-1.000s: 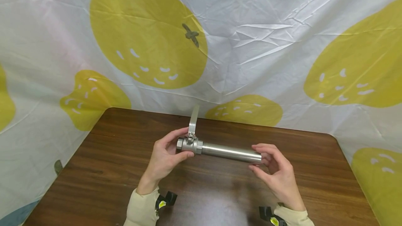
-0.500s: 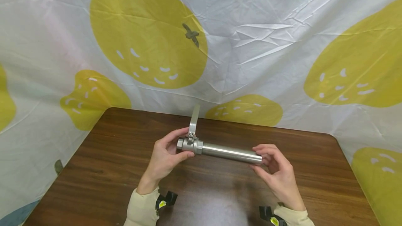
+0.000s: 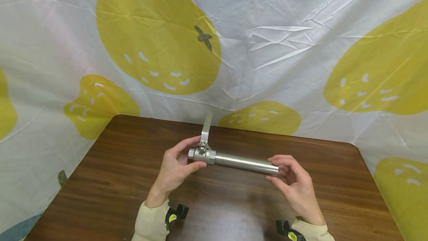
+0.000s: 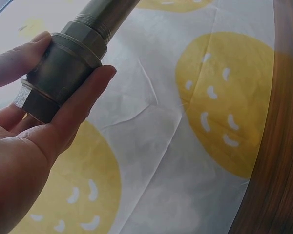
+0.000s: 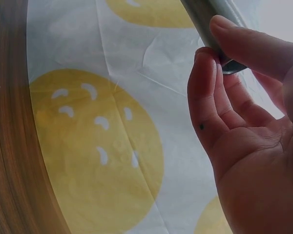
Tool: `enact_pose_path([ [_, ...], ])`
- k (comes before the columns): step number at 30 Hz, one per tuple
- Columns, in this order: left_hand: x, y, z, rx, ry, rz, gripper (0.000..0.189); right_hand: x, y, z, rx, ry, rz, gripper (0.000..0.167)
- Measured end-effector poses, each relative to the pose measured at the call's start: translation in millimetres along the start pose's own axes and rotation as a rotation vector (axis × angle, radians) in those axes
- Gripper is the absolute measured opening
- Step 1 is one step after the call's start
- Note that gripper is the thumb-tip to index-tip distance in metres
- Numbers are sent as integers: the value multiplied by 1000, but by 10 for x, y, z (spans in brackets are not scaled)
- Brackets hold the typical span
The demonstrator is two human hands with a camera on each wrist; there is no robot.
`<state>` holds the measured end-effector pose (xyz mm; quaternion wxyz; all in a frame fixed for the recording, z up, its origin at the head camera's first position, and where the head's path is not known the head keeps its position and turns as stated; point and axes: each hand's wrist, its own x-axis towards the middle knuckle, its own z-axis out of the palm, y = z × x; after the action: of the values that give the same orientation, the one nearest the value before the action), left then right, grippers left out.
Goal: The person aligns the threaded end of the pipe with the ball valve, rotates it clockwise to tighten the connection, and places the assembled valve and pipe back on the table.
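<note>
A steel ball valve [image 3: 200, 155] with a flat lever handle [image 3: 206, 127] is joined to a smooth steel pipe [image 3: 245, 162]. My left hand [image 3: 175, 164] grips the valve body, thumb in front and fingers behind. Threads [image 4: 98, 25] show where the pipe enters the valve's hex end in the left wrist view. At the pipe's free end, my right hand [image 3: 294, 176] pinches it between thumb and fingers; the right wrist view shows the fingertips [image 5: 205, 53] close around the pipe end [image 5: 222, 44]. Valve and pipe lie nearly level across the head view, with the lever pointing away.
Below the hands is a dark brown wooden table [image 3: 120, 181] with rounded far corners. A white cloth [image 3: 267, 47] printed with yellow fruit hangs along its back and sides. Each wrist wears a black camera mount [image 3: 177, 212].
The fingers of my right hand shift slightly at the pipe's free end, closing onto it and turning it a little. My left hand keeps the valve in the same place.
</note>
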<state>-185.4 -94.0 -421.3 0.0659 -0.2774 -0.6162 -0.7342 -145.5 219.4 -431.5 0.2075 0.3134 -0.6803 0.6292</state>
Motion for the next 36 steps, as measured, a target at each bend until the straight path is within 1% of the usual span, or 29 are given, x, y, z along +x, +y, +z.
enact_pose_path([
  [5,2,6,0,-3,1,-4,63,0,1,-3,4,0,-1,48],
  [10,3,7,-5,0,2,0,63,0,-7,-4,-23,-2,14,49],
  [15,5,-1,-7,-2,-5,17,63,-10,-30,-2,-91,6,51,50],
  [19,4,-2,-9,2,-8,20,62,-21,-57,5,-153,16,91,50],
  [24,4,-1,-6,-3,-10,24,62,-22,-91,-1,-246,18,166,43],
  [27,5,0,-5,-7,-10,24,62,-15,-98,-7,-291,20,182,41],
  [32,5,3,-2,-5,-10,20,62,-15,-84,-11,-292,28,161,40],
  [36,3,-1,-3,-2,-12,22,62,-20,-92,-12,-305,23,185,38],
])
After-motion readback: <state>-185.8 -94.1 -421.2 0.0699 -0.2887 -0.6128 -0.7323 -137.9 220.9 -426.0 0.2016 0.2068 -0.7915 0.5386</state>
